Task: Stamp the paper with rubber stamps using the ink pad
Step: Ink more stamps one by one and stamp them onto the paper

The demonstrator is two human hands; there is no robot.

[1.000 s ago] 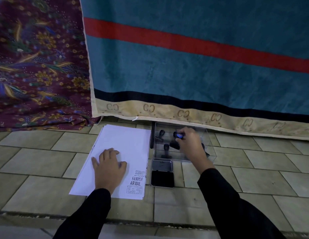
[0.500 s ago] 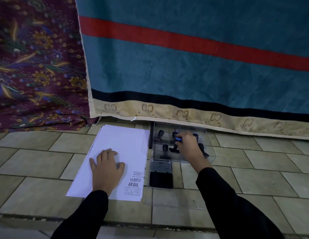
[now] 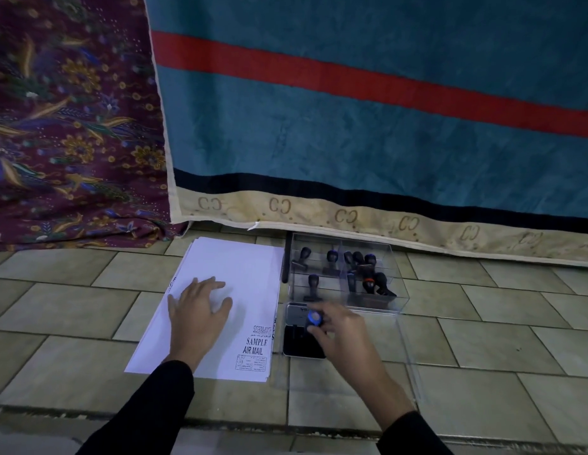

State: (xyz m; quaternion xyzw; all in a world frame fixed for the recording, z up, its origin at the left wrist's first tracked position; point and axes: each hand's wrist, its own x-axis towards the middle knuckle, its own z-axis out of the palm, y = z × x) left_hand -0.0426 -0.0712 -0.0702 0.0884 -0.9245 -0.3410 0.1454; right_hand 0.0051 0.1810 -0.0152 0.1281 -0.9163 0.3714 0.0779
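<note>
a stack of white paper (image 3: 240, 284) lies flat under the left hand (image 3: 196, 315), with black prints "sample" and "air mail" at its corner between both hands. the right hand (image 3: 343, 336) pinches a blue-topped stamp (image 3: 314, 318) upright over the open black ink pad (image 3: 296, 344). other black-handled stamps (image 3: 314, 284) stand in a clear box (image 3: 401, 290) just beyond the right hand.
</note>
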